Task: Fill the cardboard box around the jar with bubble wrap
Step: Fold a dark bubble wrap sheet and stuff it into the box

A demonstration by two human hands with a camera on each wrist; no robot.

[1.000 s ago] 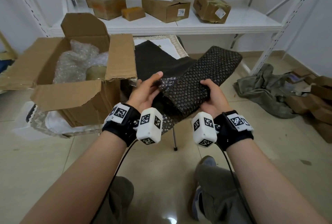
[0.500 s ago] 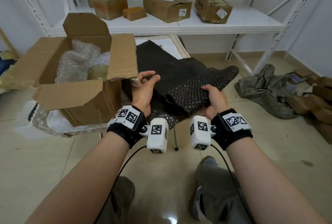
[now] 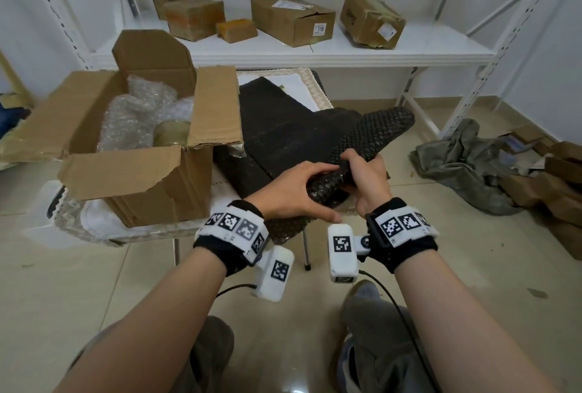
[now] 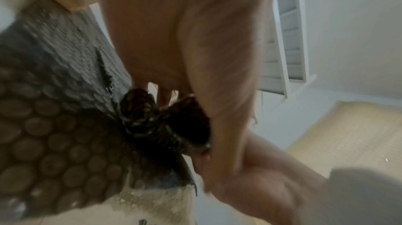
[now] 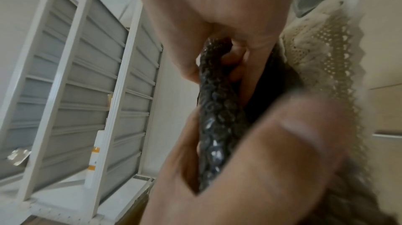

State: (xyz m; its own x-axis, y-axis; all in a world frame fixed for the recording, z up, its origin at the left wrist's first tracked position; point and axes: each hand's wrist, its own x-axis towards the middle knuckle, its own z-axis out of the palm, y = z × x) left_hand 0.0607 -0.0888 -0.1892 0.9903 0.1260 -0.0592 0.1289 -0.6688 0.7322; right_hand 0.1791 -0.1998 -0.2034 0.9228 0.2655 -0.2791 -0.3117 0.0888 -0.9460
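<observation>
Both hands are on one piece of black wrap: right hand curled round its near end, left hand laid over that same end, fingers bent onto it, the two hands touching. The wrist views are blurred but agree: dark bubbled film bunched between the fingers. I read this as scrunching the piece into a wad before loading it.

Box sits well to the left of my left hand, flaps open. Jar stands inside, near the box wall closest to my hands. Clear wrap already fills the far and left side of the jar.

Progress, by my estimate: partly done. I cannot see whether the gap between jar and near wall is filled; the flap hides it. More black sheet lies beyond my left hand, not yet used.

Left to do: carry this wad left, push it in beside the jar, repeat with the sheet as needed.
</observation>
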